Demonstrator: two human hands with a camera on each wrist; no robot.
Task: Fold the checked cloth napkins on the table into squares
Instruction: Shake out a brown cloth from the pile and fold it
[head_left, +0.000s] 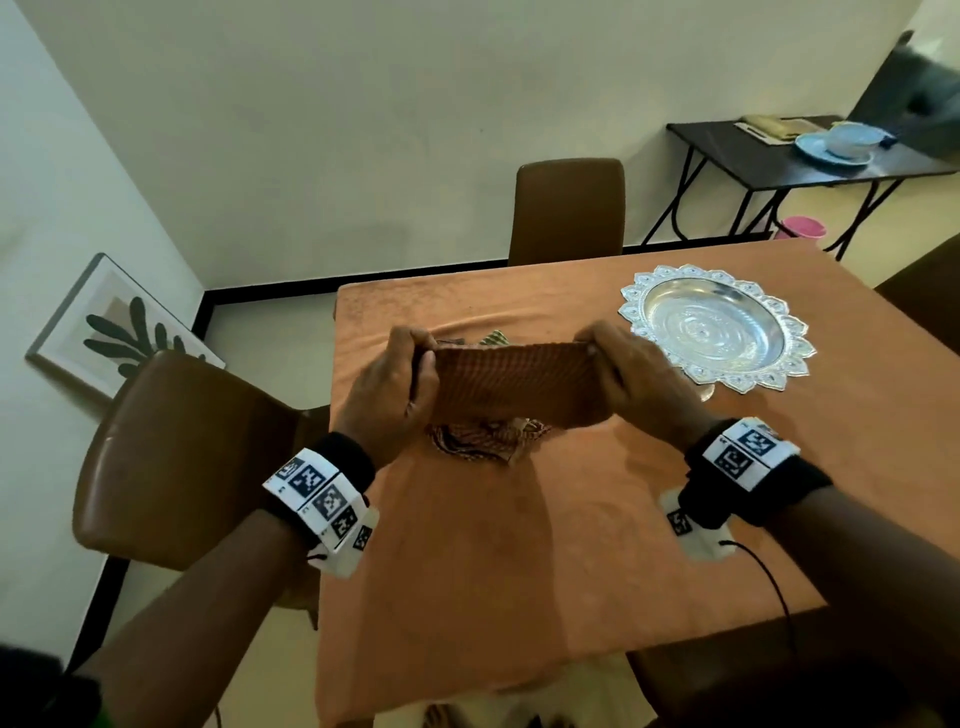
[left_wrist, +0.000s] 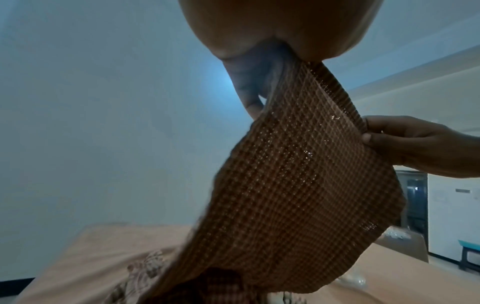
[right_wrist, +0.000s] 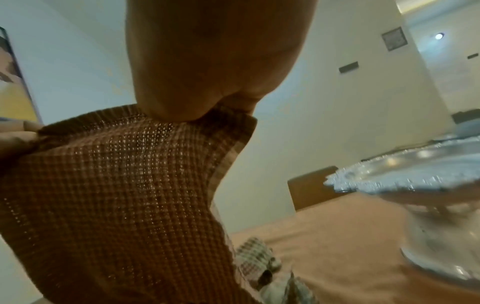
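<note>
A brown checked napkin (head_left: 519, 382) hangs stretched in the air between my two hands, above the orange tablecloth (head_left: 519, 545). My left hand (head_left: 410, 364) pinches its left top corner and my right hand (head_left: 602, 353) pinches its right top corner. In the left wrist view the napkin (left_wrist: 298, 185) drapes down from my left hand (left_wrist: 272, 67), with my right hand (left_wrist: 369, 133) holding its far edge. The right wrist view shows the same napkin (right_wrist: 116, 195) under my right hand (right_wrist: 221, 107). More crumpled checked napkins (head_left: 483, 441) lie on the table beneath it.
A silver scalloped pedestal tray (head_left: 714, 327) stands on the table right of my hands. Brown chairs stand at the far side (head_left: 569, 213) and the left (head_left: 182, 457). A black side table (head_left: 810, 161) with dishes is at the back right.
</note>
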